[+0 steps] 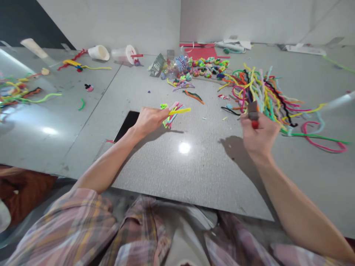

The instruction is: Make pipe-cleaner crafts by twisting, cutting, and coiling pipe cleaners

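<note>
My left hand (151,121) is closed on a small bundle of colourful fuzzy sticks (172,115), green, pink and pale blue, with a yellow one (181,111) sticking out to the right. Beneath that wrist lies a black phone (127,125). On the right, my right hand (260,133) is closed round a dark, blurred tool with a red part (253,115). It is held at the near side of a large pile of loose fuzzy sticks (270,92). Whether the tool touches the pile I cannot tell.
Behind my hands are a clear plastic bottle (175,68), a green packet (157,65) and a heap of colourful fuzzy pieces (208,67). Two cups, one white (99,53) and one clear (123,54), lie on their sides at the back left. More sticks (19,92) lie far left.
</note>
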A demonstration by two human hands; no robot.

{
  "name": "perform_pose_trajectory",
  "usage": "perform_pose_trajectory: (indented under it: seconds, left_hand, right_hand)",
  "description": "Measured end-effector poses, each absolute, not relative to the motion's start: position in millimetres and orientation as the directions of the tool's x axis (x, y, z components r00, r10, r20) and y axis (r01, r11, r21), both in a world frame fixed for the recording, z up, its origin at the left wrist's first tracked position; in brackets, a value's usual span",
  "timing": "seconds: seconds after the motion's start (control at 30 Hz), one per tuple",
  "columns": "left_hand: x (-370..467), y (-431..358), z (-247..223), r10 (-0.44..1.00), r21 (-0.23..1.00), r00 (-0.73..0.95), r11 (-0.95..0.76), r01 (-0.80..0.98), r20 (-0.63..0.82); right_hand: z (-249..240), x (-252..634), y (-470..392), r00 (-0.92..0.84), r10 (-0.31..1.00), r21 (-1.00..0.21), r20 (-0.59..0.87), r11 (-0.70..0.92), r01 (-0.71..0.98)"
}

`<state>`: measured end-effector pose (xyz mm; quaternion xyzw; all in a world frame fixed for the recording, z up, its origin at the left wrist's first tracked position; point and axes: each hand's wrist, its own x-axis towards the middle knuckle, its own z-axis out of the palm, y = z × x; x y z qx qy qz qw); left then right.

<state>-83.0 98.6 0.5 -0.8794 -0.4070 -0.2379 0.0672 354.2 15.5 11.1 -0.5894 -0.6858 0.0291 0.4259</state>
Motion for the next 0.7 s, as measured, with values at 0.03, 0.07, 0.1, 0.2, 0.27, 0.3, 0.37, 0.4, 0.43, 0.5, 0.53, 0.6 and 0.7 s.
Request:
perform_pose_trajectory:
  seconds: [0.03, 0.07, 0.1, 0.2, 0.27, 0.3, 0.37, 0.4, 0.43, 0.5, 0.53, 0.6, 0.7]
  left_hand:
    - [-80.1, 95.4, 1.2, 0.677, 0.055, 0.570, -0.664, 0.745, 0.465]
    - [-78.4, 92.6, 2.2, 0.671, 0.033, 0.579, -0.666, 0.745, 0.463]
    - [-77.8, 90.4, 3.3, 0.664, 0.011, 0.586, -0.666, 0.746, 0.464]
    - [-80.2, 87.7, 6.9, 0.645, -0.038, 0.599, -0.665, 0.746, 0.474]
    - [-82.1, 87.9, 8.5, 0.641, -0.037, 0.599, -0.667, 0.744, 0.480]
    - [-82.7, 88.2, 8.9, 0.642, -0.027, 0.593, -0.667, 0.744, 0.486]
    - [-83.2, 88.6, 9.5, 0.644, 0.001, 0.582, -0.671, 0.741, 0.496]
    - [-83.2, 88.6, 9.7, 0.645, 0.019, 0.577, -0.674, 0.738, 0.501]
    - [-83.1, 88.5, 10.0, 0.648, 0.037, 0.573, -0.678, 0.734, 0.502]
    - [-82.6, 87.8, 10.8, 0.652, 0.070, 0.569, -0.686, 0.724, 0.501]
    - [-82.1, 87.0, 11.3, 0.649, 0.080, 0.572, -0.693, 0.716, 0.502]
    - [-80.3, 84.7, 12.5, 0.630, 0.087, 0.590, -0.717, 0.692, 0.505]
    - [-75.6, 79.1, 14.2, 0.570, 0.045, 0.647, -0.766, 0.641, 0.507]
  right_hand:
    - [10.4, 346.4, 13.3, 0.088, 0.814, -0.535, 0.574, 0.291, 0.793]
    - [9.8, 338.4, 11.0, 0.089, 0.811, -0.524, 0.579, 0.287, 0.802]
    - [9.1, 331.1, 8.9, 0.074, 0.816, -0.511, 0.574, 0.286, 0.811]
    - [6.5, 318.4, 5.6, -0.022, 0.852, -0.480, 0.524, 0.316, 0.818]
    - [4.5, 317.1, 5.6, -0.049, 0.863, -0.478, 0.503, 0.325, 0.816]
    - [3.6, 317.5, 6.0, -0.056, 0.868, -0.481, 0.493, 0.326, 0.814]
    - [2.4, 318.8, 7.1, -0.063, 0.878, -0.487, 0.475, 0.322, 0.812]
    - [2.1, 319.4, 7.7, -0.067, 0.880, -0.487, 0.471, 0.323, 0.812]
    - [1.8, 319.8, 8.2, -0.074, 0.880, -0.483, 0.470, 0.326, 0.813]
    - [1.0, 320.3, 8.8, -0.088, 0.876, -0.469, 0.474, 0.335, 0.817]
    - [0.4, 320.3, 8.9, -0.098, 0.875, -0.456, 0.475, 0.340, 0.822]
    - [-1.4, 319.9, 8.3, -0.127, 0.873, -0.421, 0.470, 0.349, 0.837]
    - [-4.0, 317.8, 4.9, -0.204, 0.871, -0.340, 0.446, 0.376, 0.862]
